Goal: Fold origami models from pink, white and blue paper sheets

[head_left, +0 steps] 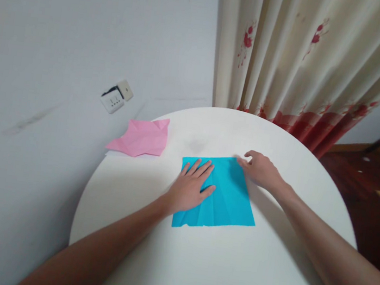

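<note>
A square sheet of creased turquoise paper (pixel 226 198) lies flat near the middle of the round white bench (pixel 215 267), its far edge toward the curtain side. The left hand (pixel 191 187) rests palm-down on the left half of the sheet, fingers spread and stretched out flat — it presses the paper and grips nothing. The right hand (pixel 260 168) sits at the sheet's far right corner, its fingers loosely curled with the fingertips touching the paper's edge there; whether it pinches the corner or only rests on it cannot be told. Both forearms come in from the near edge of the bench.

Toward the bench's far left edge, well apart from the turquoise sheet, lies a crumpled pink sheet of folded paper (pixel 141 138), untouched. Behind the bench hangs a cream curtain with red flower print (pixel 306 59) — to its left, a white wall socket plate (pixel 116 97) sits on the pale wall.
</note>
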